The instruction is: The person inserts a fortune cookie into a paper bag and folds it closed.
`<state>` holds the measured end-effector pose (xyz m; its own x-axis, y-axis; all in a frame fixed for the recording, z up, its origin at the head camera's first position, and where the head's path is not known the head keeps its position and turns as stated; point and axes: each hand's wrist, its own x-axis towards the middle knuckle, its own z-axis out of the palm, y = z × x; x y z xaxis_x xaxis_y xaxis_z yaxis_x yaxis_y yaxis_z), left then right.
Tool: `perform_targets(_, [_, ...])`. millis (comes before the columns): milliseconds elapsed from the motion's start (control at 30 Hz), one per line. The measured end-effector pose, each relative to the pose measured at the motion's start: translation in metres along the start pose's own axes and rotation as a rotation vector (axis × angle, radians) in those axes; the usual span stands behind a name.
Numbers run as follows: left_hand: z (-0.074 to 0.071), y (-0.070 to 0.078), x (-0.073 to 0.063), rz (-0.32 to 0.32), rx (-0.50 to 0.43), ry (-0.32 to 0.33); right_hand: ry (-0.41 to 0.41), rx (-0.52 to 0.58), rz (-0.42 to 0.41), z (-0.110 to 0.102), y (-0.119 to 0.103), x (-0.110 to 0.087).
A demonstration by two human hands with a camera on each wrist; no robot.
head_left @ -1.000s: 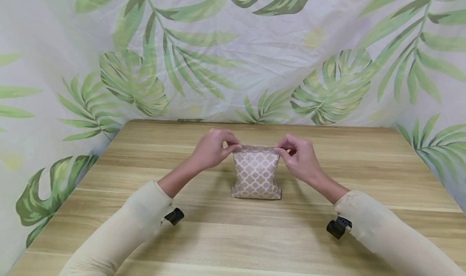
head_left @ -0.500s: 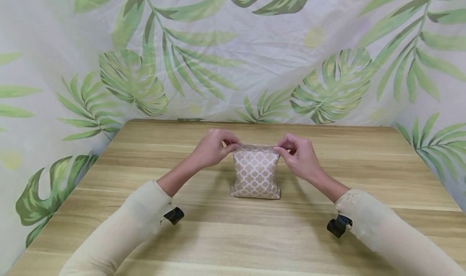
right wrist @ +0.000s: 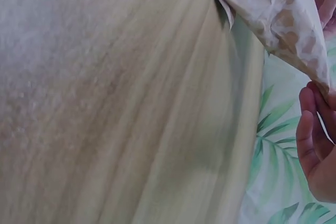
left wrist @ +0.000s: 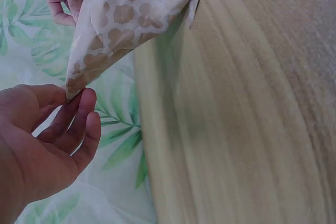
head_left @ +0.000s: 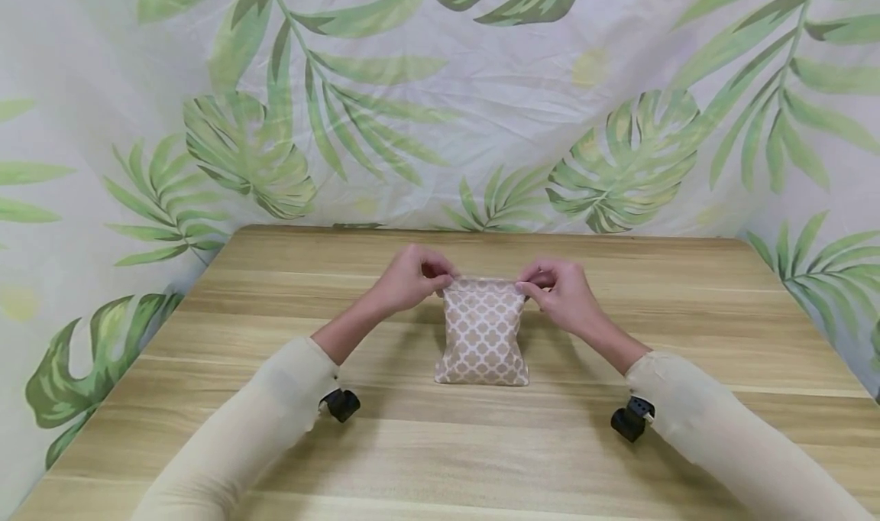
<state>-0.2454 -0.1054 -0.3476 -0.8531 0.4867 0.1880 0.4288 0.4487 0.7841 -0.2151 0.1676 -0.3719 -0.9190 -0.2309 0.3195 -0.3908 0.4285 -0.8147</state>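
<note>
In the head view, a small tan paper bag with a white lattice print stands at the middle of the table, its base toward me. My left hand pinches its top left corner between thumb and fingers. The opposite top corner is pinched by my right hand. Seen from the left wrist, the bag narrows to a thin edge held in the left fingertips. The right wrist view shows the bag bulging below its top edge, with the right hand gripping the tip. The bag's inside is hidden.
The wood-grain table reaches back to a leaf-printed cloth hanging behind it and at both sides. Black wrist cameras hang below the cuffs of the cream sleeves.
The folded band that showed along the bag's top has turned out of sight, leaving a thin top edge. The bag's base sits slightly nearer me; both hands still pinch the corners.
</note>
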Motion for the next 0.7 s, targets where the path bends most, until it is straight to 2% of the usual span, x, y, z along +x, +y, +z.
perform_targets(200, [0.005, -0.014, 0.007, -0.094, -0.054, -0.019, -0.062, -0.006, 0.092, 0.002, 0.008, 0.008])
perform_targets(433, [0.01, -0.022, 0.015, -0.17, -0.091, -0.012, -0.101, 0.002, 0.208, 0.002, 0.018, 0.019])
perform_targets(700, [0.012, -0.03, 0.024, -0.252, -0.169, -0.039, -0.143, 0.021, 0.226, 0.005, 0.03, 0.028])
